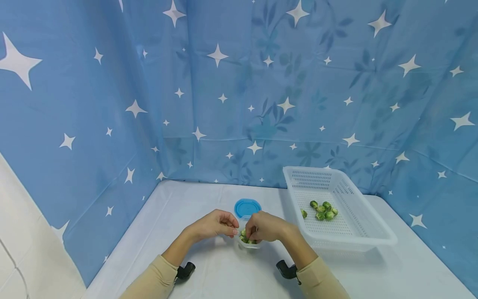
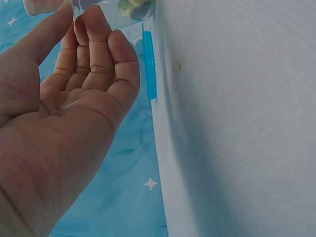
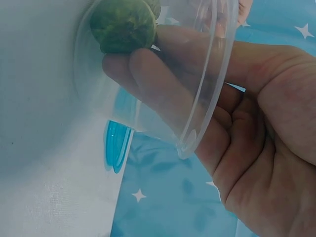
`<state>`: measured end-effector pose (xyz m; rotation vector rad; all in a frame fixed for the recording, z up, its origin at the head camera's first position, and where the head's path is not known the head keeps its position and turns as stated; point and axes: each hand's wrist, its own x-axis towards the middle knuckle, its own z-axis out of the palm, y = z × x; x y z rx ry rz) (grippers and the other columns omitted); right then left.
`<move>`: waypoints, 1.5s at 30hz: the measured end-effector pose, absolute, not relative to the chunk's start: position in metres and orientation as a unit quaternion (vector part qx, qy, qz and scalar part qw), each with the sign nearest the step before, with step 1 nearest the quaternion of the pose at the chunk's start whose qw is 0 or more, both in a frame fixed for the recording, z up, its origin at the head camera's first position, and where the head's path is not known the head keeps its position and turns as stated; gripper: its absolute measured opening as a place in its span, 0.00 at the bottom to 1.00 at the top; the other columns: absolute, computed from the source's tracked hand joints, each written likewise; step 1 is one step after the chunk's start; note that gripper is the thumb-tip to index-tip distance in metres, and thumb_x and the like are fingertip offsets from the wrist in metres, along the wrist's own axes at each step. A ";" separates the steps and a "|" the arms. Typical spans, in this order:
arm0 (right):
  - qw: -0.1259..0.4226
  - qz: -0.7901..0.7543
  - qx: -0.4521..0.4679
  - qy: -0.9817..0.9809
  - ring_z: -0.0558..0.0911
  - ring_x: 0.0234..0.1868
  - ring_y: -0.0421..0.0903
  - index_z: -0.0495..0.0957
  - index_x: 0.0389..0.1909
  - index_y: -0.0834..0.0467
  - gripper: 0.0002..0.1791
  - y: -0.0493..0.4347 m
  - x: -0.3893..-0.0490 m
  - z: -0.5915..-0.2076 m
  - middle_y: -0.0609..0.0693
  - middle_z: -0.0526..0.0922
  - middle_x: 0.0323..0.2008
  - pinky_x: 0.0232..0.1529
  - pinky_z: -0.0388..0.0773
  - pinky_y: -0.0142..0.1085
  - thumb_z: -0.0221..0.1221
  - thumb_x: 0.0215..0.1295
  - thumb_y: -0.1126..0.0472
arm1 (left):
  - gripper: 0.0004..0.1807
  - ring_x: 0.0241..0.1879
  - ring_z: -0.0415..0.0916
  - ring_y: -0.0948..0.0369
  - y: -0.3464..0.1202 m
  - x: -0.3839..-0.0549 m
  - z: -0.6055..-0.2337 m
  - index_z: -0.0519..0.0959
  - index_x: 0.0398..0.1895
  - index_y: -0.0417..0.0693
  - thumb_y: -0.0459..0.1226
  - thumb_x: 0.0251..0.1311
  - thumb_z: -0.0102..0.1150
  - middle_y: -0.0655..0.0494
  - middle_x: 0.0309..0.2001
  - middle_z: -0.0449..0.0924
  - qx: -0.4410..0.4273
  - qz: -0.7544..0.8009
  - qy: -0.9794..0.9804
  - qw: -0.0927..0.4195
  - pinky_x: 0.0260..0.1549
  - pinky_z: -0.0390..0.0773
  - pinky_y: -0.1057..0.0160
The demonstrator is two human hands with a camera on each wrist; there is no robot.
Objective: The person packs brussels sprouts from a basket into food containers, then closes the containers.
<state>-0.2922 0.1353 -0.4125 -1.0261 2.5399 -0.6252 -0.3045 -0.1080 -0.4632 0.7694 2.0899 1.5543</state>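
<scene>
A small clear plastic tub [image 1: 249, 246] holds several Brussels sprouts [image 1: 243, 238] and stands on the table between the hands. My left hand [image 1: 216, 224] is at its left side, pinching the rim between thumb and fingertips, as the left wrist view shows at its top edge. My right hand [image 1: 267, 227] reaches down into the tub from the right. Seen through the clear wall in the right wrist view, its thumb and fingertips hold a green Brussels sprout [image 3: 123, 24] low inside. A round blue lid [image 1: 247, 207] lies just behind the tub.
A white perforated plastic basket [image 1: 364, 207] stands at the right rear, with several Brussels sprouts [image 1: 326, 211] on its floor. White cloth covers the table [image 1: 201, 270]. A blue star-patterned curtain [image 1: 239, 83] encloses the back and sides.
</scene>
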 end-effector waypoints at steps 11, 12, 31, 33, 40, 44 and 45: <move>0.174 -0.216 -0.352 0.894 0.82 0.33 0.34 0.91 0.35 0.54 0.11 0.134 -0.288 -0.409 0.41 0.89 0.32 0.35 0.82 0.27 0.70 0.60 0.73 | 0.14 0.39 0.84 0.59 -0.108 -0.305 -0.463 0.82 0.50 0.32 0.35 0.69 0.66 0.56 0.39 0.86 0.271 0.564 0.750 0.214 0.45 0.84 0.55; 0.173 -0.214 -0.353 0.894 0.82 0.32 0.34 0.91 0.35 0.54 0.11 0.134 -0.288 -0.409 0.41 0.89 0.32 0.35 0.82 0.27 0.70 0.60 0.73 | 0.14 0.39 0.84 0.59 -0.108 -0.305 -0.464 0.82 0.50 0.32 0.35 0.69 0.66 0.56 0.39 0.86 0.272 0.564 0.750 0.214 0.45 0.84 0.55; 0.113 -0.192 -0.373 0.901 0.83 0.33 0.32 0.91 0.41 0.58 0.09 0.138 -0.284 -0.404 0.46 0.91 0.35 0.37 0.82 0.29 0.72 0.61 0.70 | 0.14 0.39 0.84 0.59 -0.107 -0.304 -0.464 0.82 0.50 0.31 0.35 0.69 0.67 0.55 0.39 0.86 0.276 0.556 0.755 0.210 0.45 0.84 0.53; 0.094 -0.196 -0.383 0.898 0.84 0.32 0.33 0.90 0.43 0.61 0.09 0.139 -0.285 -0.403 0.48 0.91 0.34 0.36 0.82 0.29 0.70 0.62 0.71 | 0.14 0.38 0.84 0.59 -0.107 -0.304 -0.464 0.82 0.49 0.32 0.36 0.68 0.67 0.55 0.39 0.86 0.273 0.557 0.755 0.211 0.45 0.84 0.53; 0.021 -0.217 -0.397 0.892 0.84 0.30 0.33 0.89 0.45 0.62 0.09 0.145 -0.287 -0.396 0.50 0.91 0.34 0.33 0.81 0.28 0.69 0.64 0.69 | 0.14 0.39 0.84 0.59 -0.107 -0.303 -0.463 0.83 0.49 0.34 0.36 0.69 0.67 0.55 0.39 0.85 0.271 0.560 0.753 0.215 0.46 0.84 0.52; -0.027 -0.228 -0.401 0.887 0.86 0.33 0.36 0.88 0.48 0.60 0.11 0.149 -0.289 -0.390 0.49 0.91 0.36 0.35 0.82 0.28 0.69 0.66 0.66 | 0.15 0.39 0.85 0.58 -0.107 -0.304 -0.464 0.82 0.50 0.32 0.36 0.69 0.67 0.55 0.39 0.85 0.275 0.561 0.750 0.216 0.47 0.85 0.52; -0.035 -0.229 -0.402 0.886 0.86 0.33 0.36 0.88 0.50 0.60 0.12 0.150 -0.289 -0.388 0.49 0.91 0.36 0.35 0.82 0.29 0.69 0.66 0.65 | 0.16 0.40 0.85 0.58 -0.107 -0.304 -0.464 0.82 0.50 0.31 0.36 0.69 0.67 0.54 0.39 0.85 0.276 0.562 0.749 0.217 0.47 0.85 0.53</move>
